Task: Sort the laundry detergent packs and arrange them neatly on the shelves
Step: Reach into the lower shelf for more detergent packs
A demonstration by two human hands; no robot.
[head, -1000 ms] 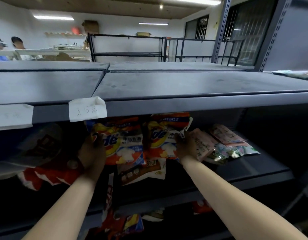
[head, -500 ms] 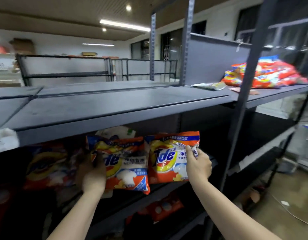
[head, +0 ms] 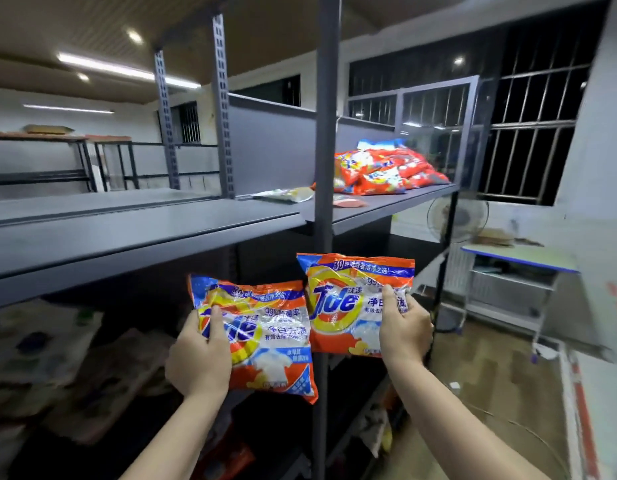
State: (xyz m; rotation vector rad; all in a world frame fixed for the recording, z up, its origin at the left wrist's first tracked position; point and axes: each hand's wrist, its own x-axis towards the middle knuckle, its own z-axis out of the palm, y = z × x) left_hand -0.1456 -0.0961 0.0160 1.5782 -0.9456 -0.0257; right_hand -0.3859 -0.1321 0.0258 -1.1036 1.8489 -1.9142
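Two detergent packs held up, one in each hand.
The left hand (head: pixel 199 358) grips the left pack (head: pixel 262 337) by its left edge, thumb across the front. Just right of it, the right hand (head: pixel 404 336) grips the right pack (head: pixel 348 303), slightly higher. Above and beyond the right hand, a pile of similar packs (head: pixel 386 171) lies on the upper shelf (head: pixel 386 209).

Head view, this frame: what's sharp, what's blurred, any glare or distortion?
Head view: the two orange plastic Tide detergent packs are sharp, with glare on the film; the dim lower-left shelf contents are smeared; the right edge is blurred; wide-angle bending tilts the grey steel uprights.
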